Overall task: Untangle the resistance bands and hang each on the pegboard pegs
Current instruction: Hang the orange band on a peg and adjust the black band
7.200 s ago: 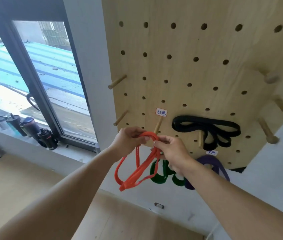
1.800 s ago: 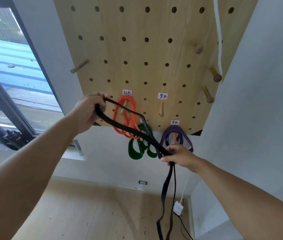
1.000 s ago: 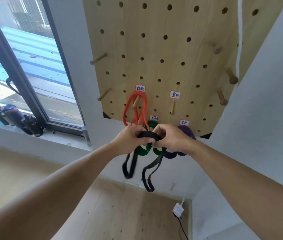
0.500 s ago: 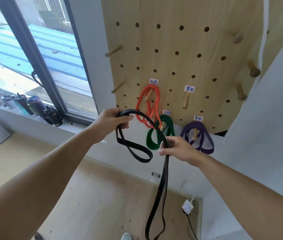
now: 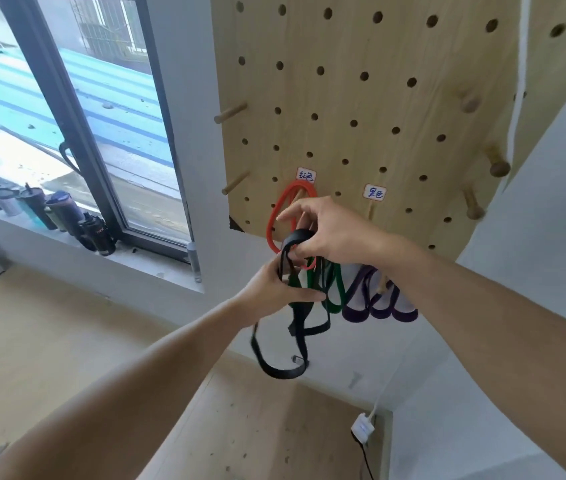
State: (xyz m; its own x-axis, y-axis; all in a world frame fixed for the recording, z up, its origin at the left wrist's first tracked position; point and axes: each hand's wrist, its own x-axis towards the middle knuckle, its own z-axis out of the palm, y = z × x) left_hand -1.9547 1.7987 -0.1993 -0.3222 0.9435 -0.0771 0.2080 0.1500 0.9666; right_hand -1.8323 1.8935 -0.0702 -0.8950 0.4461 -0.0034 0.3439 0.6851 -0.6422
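Both of my hands hold the black band [image 5: 295, 327] in front of the wooden pegboard [image 5: 361, 98]. My left hand [image 5: 274, 289] grips its gathered strands, and loops hang below it. My right hand [image 5: 323, 230] pinches the band's top fold just above the left hand. Behind the hands a red band [image 5: 276, 216] hangs on its labelled peg. A green band [image 5: 335, 289] and a purple band [image 5: 378, 306] hang lower on the board. The peg [image 5: 371, 211] under the black label is bare.
A window [image 5: 67, 116] with several dark bottles [image 5: 67, 216] on its sill is at the left. Spare wooden pegs [image 5: 498, 166] stick out at the board's right and left edges. A white cord [image 5: 517, 81] hangs at the right. A white plug [image 5: 363, 427] lies on the floor.
My hands came together from apart. The black band, stretched long with a loop hanging to the floor before, is now folded into short loops held between both hands.
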